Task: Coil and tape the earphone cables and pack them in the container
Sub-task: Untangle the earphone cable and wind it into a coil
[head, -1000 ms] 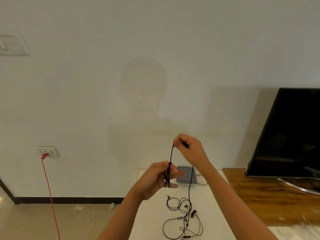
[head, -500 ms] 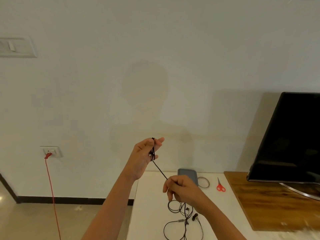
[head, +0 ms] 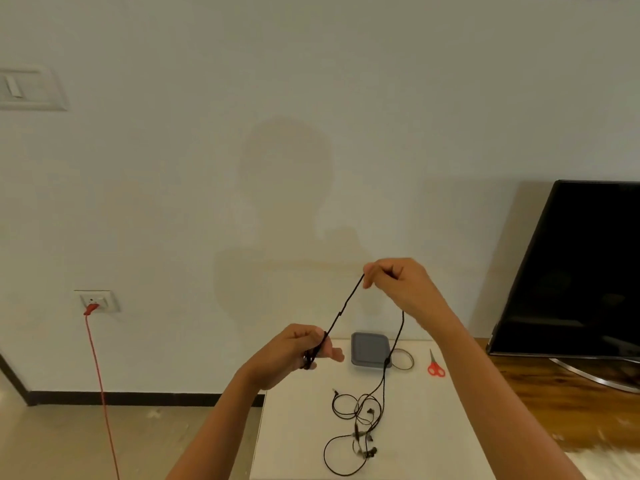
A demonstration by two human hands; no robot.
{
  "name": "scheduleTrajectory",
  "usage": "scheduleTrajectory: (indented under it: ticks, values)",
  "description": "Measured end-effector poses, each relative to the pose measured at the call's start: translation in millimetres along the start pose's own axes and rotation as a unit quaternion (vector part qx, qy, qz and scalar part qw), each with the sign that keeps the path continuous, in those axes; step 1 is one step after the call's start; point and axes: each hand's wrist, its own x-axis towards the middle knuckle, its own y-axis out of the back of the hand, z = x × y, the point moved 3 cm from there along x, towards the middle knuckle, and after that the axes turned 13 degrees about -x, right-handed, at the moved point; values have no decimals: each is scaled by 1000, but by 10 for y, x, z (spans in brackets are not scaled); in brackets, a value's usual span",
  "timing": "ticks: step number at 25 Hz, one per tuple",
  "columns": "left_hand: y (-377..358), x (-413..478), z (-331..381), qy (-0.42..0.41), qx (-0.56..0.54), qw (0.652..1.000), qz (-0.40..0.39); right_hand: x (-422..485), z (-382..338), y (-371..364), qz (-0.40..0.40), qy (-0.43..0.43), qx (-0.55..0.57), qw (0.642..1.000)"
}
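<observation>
Cable: black cable point(head: 341, 311) runs taut through the air between both hands; its tail drops from the right hand, crossing in front of the container point(head: 370, 349), to the table point(head: 433, 427).
Left hand point(head: 298, 351): fingers curled round loops of the cable, low over the table's left edge.
Right hand point(head: 394, 282): thumb and forefinger pinch the cable, raised against the wall.
Change: half a second ago the left hand was high and the right low; the heights are now swapped.
Table: tangled earphones point(head: 360, 431) near; tape ring point(head: 403, 359) and red scissors point(head: 435, 365) beside the container at the far edge.
Around: TV point(head: 581, 271) on the right, red cord point(head: 100, 393) on the left.
</observation>
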Motion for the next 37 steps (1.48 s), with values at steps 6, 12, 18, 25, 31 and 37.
scheduleTrajectory:
  ticks: [6,12,18,25,31,37]
  values:
    - [-163,-66,320,-92,-392,913,-63,78,551,-592,-33,-50,-14,998]
    - [-84,7,503,-158,-415,894,61,-633,568,-1140,-148,-130,179,964]
    - [51,59,396,-178,-155,956,176,-1007,72,-929,-195,-60,137,969]
    - [-228,-44,241,-65,-11,998,4,-422,-339,-191,-22,73,50,996]
    - [-363,-93,436,-91,-277,955,-56,-23,381,-633,-64,-31,127,989]
    - [-174,99,384,-115,-172,974,95,-779,413,-1101,-208,-93,166,959]
